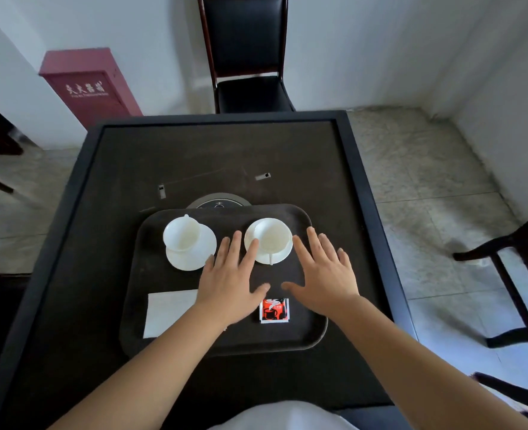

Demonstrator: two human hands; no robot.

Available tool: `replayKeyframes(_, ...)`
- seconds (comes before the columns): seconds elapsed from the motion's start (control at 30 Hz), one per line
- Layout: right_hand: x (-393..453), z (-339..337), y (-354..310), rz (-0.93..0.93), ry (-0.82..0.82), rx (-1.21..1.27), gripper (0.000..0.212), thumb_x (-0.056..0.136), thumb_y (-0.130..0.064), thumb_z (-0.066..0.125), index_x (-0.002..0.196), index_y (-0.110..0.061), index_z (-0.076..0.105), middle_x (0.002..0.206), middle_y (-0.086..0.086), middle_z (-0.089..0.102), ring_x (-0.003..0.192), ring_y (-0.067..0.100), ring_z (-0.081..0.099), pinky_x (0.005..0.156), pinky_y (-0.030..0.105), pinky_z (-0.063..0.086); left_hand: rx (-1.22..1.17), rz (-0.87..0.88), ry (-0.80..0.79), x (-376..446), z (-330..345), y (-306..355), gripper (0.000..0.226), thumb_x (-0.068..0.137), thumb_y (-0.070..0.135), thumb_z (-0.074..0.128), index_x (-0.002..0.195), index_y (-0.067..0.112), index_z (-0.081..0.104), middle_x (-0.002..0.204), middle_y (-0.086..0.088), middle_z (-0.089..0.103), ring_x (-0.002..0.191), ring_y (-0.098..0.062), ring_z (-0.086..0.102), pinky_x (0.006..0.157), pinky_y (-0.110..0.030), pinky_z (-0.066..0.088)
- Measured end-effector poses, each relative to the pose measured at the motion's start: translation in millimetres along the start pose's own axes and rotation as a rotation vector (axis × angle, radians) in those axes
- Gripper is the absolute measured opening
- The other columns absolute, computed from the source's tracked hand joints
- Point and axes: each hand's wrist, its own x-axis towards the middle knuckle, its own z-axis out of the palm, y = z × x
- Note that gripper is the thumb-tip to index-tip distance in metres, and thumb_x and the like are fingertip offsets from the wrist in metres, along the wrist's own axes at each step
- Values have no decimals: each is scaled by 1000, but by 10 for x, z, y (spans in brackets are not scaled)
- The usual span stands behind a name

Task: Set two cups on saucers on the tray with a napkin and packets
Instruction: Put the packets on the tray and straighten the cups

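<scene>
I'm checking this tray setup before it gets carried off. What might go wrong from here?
The left hand hovers with a fingertip over the right saucer; a nudge might shift the right cup. The left cup seems off-centre on its saucer and could slide. The napkin and packet lie loose.
</scene>
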Motion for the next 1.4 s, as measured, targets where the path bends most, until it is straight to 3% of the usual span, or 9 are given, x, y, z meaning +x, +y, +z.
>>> replayKeyframes(0.3,-635,-91,-97,27,69,8,103,73,-90,24,149,-37,-18,160,0,-24,148,25,-15,116,54,6,36,-30,33,-514,-271,178,99,70,89,14,149,38,-14,165,-8,-5,150,-34,6,113,-54,21)
replayKeyframes(0.57,-754,-139,-211,-45,106,23,102,74,-90,24,150,-35,-15,160,1,-23,148,27,-12,116,54,10,0,-82,20,-882,-506,244,95,73,84,15,150,36,-13,164,-6,-12,150,-31,-4,116,-52,19)
replayKeyframes(0.77,-661,-76,-517,-185,70,51,98,73,-89,13,151,-34,-12,161,2,-22,148,27,-12,116,54,12,-14,-197,-14,-1191,-537,62,91,81,78,27,152,33,-5,164,-5,-11,150,-30,-5,116,-51,17)
replayKeyframes(1.03,-587,55,-1189,-283,24,63,93,80,-82,37,151,-36,0,163,0,-11,149,25,-7,116,50,10,-39,-311,-2,-1476,-492,-443,88,84,78,36,153,34,3,165,-5,1,150,-31,3,115,-53,22)
replayKeyframes(1.4,-319,354,-2005,-54,-115,134,89,82,-75,48,151,-38,6,164,-4,-6,149,26,7,112,54,24,-146,-189,-82,-1349,-524,-1527,85,89,71,38,154,31,1,165,-3,1,150,-28,2,116,-48,19)
